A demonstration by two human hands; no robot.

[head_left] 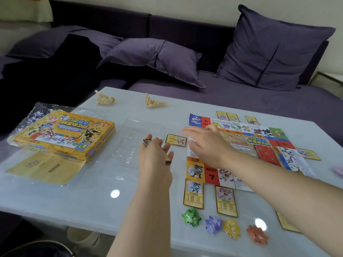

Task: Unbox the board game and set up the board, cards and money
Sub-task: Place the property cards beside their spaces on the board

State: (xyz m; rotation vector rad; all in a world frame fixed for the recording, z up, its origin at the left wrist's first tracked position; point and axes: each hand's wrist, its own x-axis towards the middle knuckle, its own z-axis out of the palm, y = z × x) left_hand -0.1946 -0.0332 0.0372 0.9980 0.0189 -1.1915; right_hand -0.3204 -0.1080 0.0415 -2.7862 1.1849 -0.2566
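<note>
Left of the board [259, 145], gripping a card stack [146, 142] in the left hand [156, 156]; over its left edge, right hand [204, 143] blurred, apparently released.

On the table [92, 197], the game box [63, 134] lies at left, a paper sheet [44, 167] before it, a plastic tray [133, 141] to its right. The board [259, 143] lies at right, cards [194, 195] along its edges, four tokens [213, 224] in a row before it. Two crumpled papers [104, 98] lie at the far edge; a sofa [241, 101] stands behind.
</note>
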